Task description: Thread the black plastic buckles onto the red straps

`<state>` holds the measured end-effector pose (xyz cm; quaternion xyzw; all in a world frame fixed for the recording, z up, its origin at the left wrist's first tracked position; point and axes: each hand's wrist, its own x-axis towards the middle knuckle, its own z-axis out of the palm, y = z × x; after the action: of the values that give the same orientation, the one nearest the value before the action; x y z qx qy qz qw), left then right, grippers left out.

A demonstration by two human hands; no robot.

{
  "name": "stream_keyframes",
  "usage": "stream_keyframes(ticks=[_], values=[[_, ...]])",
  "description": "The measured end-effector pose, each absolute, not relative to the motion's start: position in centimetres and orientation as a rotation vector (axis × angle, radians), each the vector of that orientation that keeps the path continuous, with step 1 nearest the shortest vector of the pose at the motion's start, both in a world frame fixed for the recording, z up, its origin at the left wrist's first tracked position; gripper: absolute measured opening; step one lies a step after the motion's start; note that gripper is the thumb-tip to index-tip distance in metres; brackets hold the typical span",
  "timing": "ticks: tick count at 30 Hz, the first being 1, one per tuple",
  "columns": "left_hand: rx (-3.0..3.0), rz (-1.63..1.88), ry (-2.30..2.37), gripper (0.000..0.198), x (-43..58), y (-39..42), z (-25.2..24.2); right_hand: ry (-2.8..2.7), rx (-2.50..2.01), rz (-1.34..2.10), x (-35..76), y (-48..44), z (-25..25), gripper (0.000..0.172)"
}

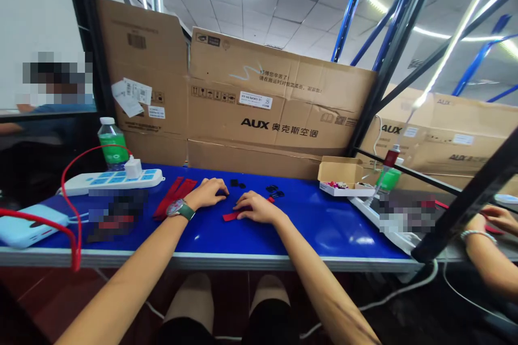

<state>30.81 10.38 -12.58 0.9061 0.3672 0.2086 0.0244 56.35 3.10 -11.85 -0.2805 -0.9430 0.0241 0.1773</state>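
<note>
The right hand [259,209], at the centre of the frame, lies over a red strip [230,217] on the blue table [324,232]; whether it grips the strip cannot be determined. The left hand [210,193], left of centre, is loosely arched, thumb and fingers parted, beside further red strips [170,202]. Small black parts [234,183] lie beyond.

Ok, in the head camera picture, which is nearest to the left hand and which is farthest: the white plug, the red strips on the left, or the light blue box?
From the left hand:
1. Red strips, just to its left.
2. White plug, farther left, in the power strip.
3. Light blue box, far left.
</note>
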Motion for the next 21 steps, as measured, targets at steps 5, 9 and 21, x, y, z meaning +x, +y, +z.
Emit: stream_keyframes(ticks=[5,9,21], values=[[2.655,0.675,0.982,0.012,30.8,10.9,-13.2,-2.748,-0.913,-0.381,54.8,2.2,-12.7,0.025],[2.541,0.873,0.930,0.017,31.0,11.2,-13.9,-2.598,-1.146,-0.452,54.1,2.3,-13.2,0.016],[1.717,1.028,0.728,0.052,34.1,10.8,-14.4,-2.189,-1.505,-0.265,55.6,2.9,-12.8,0.029]])
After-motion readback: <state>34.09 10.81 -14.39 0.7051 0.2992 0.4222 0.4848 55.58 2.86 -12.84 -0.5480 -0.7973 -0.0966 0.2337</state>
